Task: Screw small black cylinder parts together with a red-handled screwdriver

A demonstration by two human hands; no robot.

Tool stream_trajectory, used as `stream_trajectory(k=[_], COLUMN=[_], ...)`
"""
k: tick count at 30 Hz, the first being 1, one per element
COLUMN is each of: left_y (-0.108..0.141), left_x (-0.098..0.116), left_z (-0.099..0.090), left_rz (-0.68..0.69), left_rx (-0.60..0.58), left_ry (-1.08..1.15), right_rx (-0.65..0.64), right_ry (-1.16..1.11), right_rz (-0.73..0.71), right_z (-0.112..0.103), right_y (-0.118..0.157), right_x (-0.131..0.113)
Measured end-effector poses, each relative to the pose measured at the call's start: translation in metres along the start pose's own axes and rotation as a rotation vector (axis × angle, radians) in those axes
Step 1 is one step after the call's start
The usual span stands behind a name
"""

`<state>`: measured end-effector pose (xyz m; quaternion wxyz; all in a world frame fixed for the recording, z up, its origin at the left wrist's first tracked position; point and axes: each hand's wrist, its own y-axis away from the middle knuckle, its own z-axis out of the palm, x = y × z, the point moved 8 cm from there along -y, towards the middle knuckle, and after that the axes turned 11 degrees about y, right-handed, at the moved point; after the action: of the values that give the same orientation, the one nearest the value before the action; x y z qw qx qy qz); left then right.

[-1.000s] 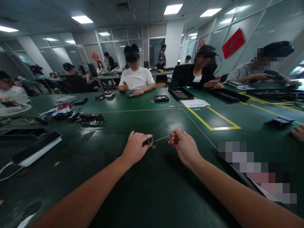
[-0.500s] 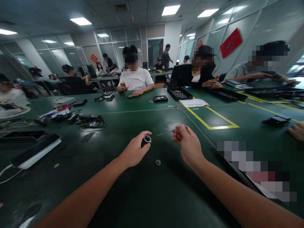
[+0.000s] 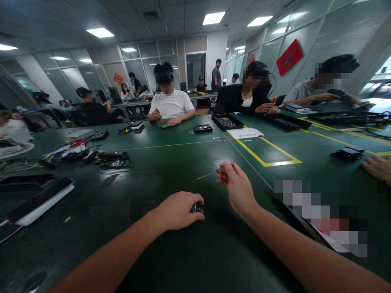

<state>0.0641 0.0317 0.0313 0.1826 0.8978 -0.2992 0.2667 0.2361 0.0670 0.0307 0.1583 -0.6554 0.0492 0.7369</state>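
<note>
My left hand [image 3: 180, 209] is low over the green table, its fingers curled round a small black cylinder [image 3: 193, 208] with a silver ring at its end. Most of the cylinder is hidden by the hand. Right at the thumb and fingertips is a small round grey part [image 3: 200, 211]; whether they touch it I cannot tell. My right hand [image 3: 233, 181] is raised and pinches a thin-shafted tool [image 3: 205, 176], whose slender metal shaft points left. The fingers cover its other end, where something reddish shows.
To the left lie a black-and-white power bank-like box [image 3: 41, 201], a cable bundle [image 3: 113, 160] and red-handled tools [image 3: 80, 142]. Yellow tape [image 3: 282, 163] marks the table ahead right, near a white paper [image 3: 245, 133] and black tray [image 3: 227, 122]. Another person's hand [image 3: 377, 167] rests at right.
My left hand has come down and slightly right with the cylinder, reaching the small round part on the table. My right hand keeps its pinch on the thin tool, and the view has shifted slightly.
</note>
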Motion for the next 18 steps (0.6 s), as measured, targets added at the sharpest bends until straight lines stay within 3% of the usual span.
stream_trajectory(k=[5,10,15,18], left_y=[0.000,0.007,0.016,0.028], left_x=[-0.002,-0.003,-0.019,-0.040], left_z=[0.007,-0.001,-0.019,-0.034], left_rz=[-0.043,-0.090,-0.116,-0.138], left_rx=[-0.059,0.019,0.089,0.127], left_ry=[-0.075,-0.036,0.197,0.454], right_rx=[-0.031,-0.031,-0.042,-0.051], right_ry=[0.002,-0.010,0.063,0.069], right_rz=[0.058,0.180,0.245,0.246], right_z=[0.004,0.008,0.011,0.012], right_y=[-0.001,-0.003,-0.008,-0.008], right_x=[0.013,0.031,0.047,0.049])
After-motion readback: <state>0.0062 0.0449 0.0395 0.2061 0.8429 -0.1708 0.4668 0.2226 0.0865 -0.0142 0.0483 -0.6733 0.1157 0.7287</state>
